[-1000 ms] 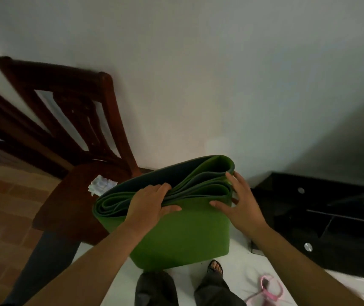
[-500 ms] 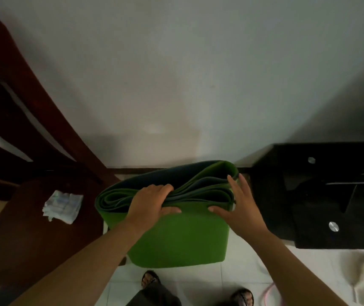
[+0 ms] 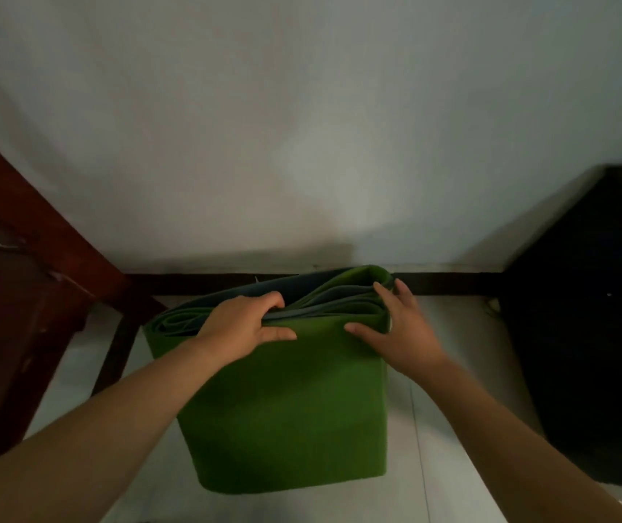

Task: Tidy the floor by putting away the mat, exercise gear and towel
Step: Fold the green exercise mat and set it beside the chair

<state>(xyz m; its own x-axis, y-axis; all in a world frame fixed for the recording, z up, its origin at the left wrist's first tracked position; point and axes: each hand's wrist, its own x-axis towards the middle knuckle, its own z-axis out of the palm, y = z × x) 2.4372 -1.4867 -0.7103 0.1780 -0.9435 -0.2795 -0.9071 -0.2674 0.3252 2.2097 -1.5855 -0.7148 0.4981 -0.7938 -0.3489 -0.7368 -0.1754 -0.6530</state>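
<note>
Both our arms reach fwd and down, bare forearms coming in from the bottom corners and angling toward each other. Our left hand (image 3: pixel 241 328) is knuckles-up, wrist about straight. Its fingers (image 3: pixel 264 302) curl over the top edge of the folded mat (image 3: pixel 286 409) w/ the thumb flat on the front face, so that's a proper grip. Our right hand (image 3: pixel 403 334) sits at about the same height, near the left but not touching. Its fingers are straight and spread, laid on the mat's top right corner, thumb out to the left. No curl there tbh.
</note>
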